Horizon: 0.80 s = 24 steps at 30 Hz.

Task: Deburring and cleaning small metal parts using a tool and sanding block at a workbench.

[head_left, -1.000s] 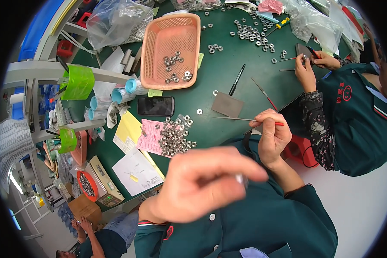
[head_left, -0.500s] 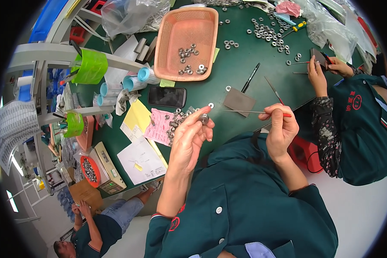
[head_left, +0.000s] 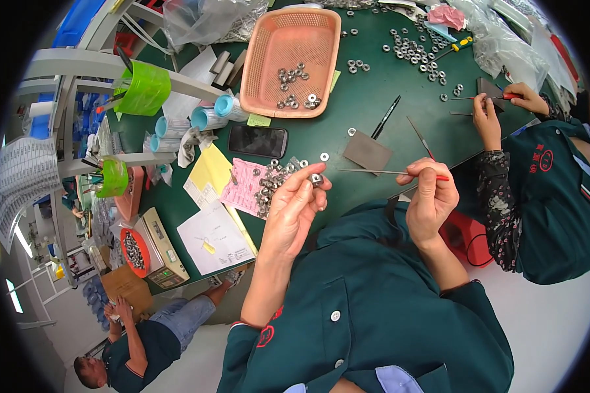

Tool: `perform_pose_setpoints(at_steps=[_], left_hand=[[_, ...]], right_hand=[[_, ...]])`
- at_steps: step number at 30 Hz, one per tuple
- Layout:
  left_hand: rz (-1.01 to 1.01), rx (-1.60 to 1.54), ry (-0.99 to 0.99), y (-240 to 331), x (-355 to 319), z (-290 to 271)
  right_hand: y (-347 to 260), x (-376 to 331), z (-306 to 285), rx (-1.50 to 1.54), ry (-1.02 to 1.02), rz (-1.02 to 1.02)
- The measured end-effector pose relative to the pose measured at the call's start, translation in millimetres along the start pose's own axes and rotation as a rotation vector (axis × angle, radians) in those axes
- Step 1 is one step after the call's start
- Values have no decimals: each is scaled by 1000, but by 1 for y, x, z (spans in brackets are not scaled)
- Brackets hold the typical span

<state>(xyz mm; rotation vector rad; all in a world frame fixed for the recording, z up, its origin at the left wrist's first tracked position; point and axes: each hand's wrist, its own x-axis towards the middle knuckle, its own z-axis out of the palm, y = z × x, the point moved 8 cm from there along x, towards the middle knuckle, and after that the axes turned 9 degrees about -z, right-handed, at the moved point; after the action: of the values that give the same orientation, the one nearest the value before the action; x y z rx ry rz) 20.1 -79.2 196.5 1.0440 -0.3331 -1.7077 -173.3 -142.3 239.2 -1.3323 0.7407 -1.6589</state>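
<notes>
My left hand (head_left: 288, 216) pinches a small round metal collar (head_left: 316, 179) between its fingertips. In my right hand (head_left: 430, 200) is a thin needle file (head_left: 373, 171) with a red handle, its tip pointing left toward the collar but apart from it. Just beyond my left fingertips, a loose metal ring (head_left: 324, 157) lies on the green table. A flat grey-brown block (head_left: 367, 152) rests beyond the file, with another small ring (head_left: 352, 131) at its corner. To the left of my left hand, a heap of metal collars (head_left: 269, 190) sits on a pink textured mat (head_left: 239, 187).
An orange mesh basket (head_left: 249, 78) holds several collars. Nearby lie a phone (head_left: 257, 141), a black pen (head_left: 387, 118), a red-handled tool (head_left: 421, 137) and papers (head_left: 213, 239). More rings (head_left: 413, 52) are scattered at the far right. A co-worker's hands (head_left: 488, 121) hold tools there.
The collar has turned in my left fingers and shows a brighter face. My right hand and the file have barely moved. The whole view has shifted slightly.
</notes>
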Motion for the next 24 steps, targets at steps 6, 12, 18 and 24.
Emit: perform_pose_setpoints(at_steps=[6,12,18,24], left_hand=[[23,-13,-41,-1,1,2],[40,10,-38,-4,1,-4],[241,247,121,9,-6,1],[427,526,231,21,-11,1]], right_hand=[[-13,0,8,40,-35,-112],[-15,-2,12,40,-62,-123],[-19,2,7,28,-34,-134],[-20,7,6,31,-35,-148]])
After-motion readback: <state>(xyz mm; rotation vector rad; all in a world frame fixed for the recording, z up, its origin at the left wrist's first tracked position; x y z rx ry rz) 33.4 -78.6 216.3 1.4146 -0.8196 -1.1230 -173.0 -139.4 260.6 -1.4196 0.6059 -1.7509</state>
